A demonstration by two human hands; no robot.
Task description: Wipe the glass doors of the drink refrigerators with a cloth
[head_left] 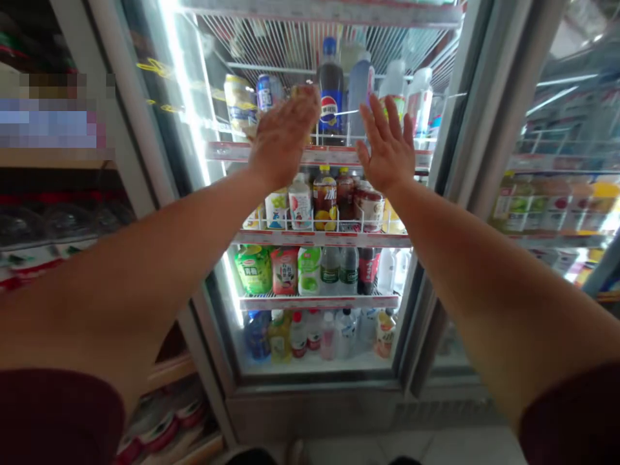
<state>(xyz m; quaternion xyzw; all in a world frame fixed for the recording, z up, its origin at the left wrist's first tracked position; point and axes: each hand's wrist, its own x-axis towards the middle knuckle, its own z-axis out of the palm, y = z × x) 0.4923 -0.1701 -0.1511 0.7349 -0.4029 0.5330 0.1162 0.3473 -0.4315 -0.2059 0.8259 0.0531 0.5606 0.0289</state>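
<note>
Both my arms reach out toward a lit drinks fridge (314, 394). My left hand (285, 132) is up at the top shelf, fingers stretched out and slightly blurred, with no object seen in it. It partly covers the drinks behind, beside a blue can (265, 93) and a cola bottle (330, 90) with a blue cap. On the other side of that bottle, my right hand (387, 142) is raised with its fingers spread. Clear bottles (420, 100) stand behind and to its right. Whether either hand touches anything, I cannot tell.
Lower shelves hold yellow-capped tea bottles (325, 197), a green drink container (254, 268) and several bottles (346, 332) at the bottom. Another fridge section (557, 206) stands at the right. At left, a wooden shelf (53, 158) carries packaged goods. Tiled floor (465, 445) shows below.
</note>
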